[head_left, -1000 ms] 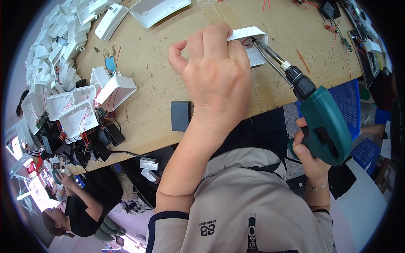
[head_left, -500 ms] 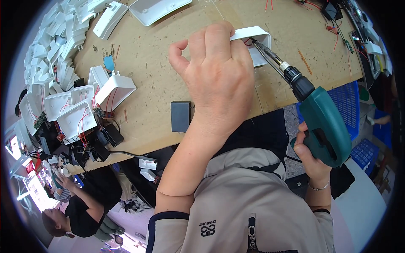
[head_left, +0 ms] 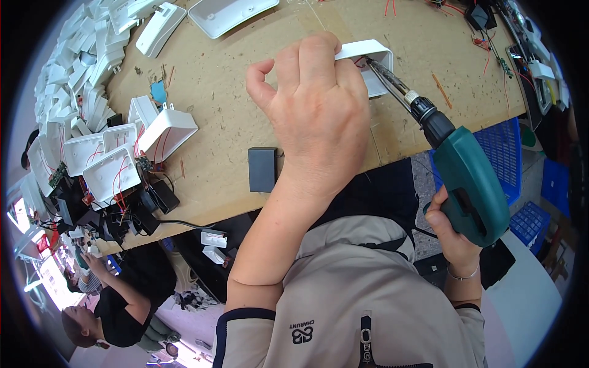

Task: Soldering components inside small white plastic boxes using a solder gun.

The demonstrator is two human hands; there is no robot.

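your left hand [head_left: 322, 104]: gripping a white casing [head_left: 368, 48], one o'clock, over the bench [head_left: 215, 92]. your right hand [head_left: 455, 236]: gripping a green soldering gun [head_left: 473, 178], three o'clock, tip [head_left: 372, 63] inside the casing. heaped white housings [head_left: 83, 67]: ten o'clock.

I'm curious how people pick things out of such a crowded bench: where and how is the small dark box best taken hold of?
Probably by its near and far ends, coming from the left: the box lies free on the table, its ends look flat, and the left forearm crowds its right side.
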